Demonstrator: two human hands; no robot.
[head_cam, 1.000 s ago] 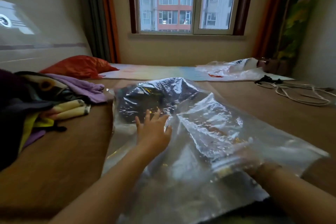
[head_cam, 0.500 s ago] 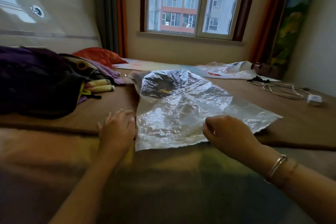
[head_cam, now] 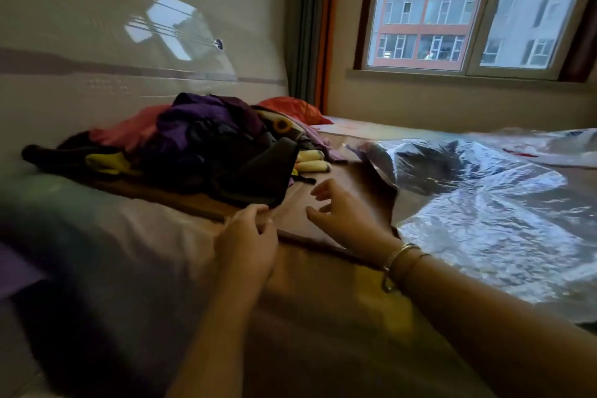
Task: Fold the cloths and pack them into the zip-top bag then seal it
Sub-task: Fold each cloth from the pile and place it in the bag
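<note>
A heap of loose cloths (head_cam: 200, 152), purple, dark, pink and yellow, lies on the bed at the left against the white wall. A dark cloth (head_cam: 265, 178) sticks out at the heap's near edge. My left hand (head_cam: 248, 236) rests just below that dark cloth, fingers curled and touching its corner; whether it grips is unclear. My right hand (head_cam: 342, 213), with bangles on the wrist, hovers beside it with fingers apart and nothing in them. The big clear zip-top bag (head_cam: 484, 213) lies flat at the right, with a dark folded cloth (head_cam: 426, 161) inside its far end.
The brown bed cover (head_cam: 323, 317) spreads under everything. An orange-red pillow (head_cam: 290, 107) lies behind the heap near the curtain. A white plastic bag (head_cam: 562, 145) sits at the far right. A window fills the back wall.
The view has swung left toward the cloth heap. Both hands have left the zip-top bag's near edge and moved left to the heap's dark cloth.
</note>
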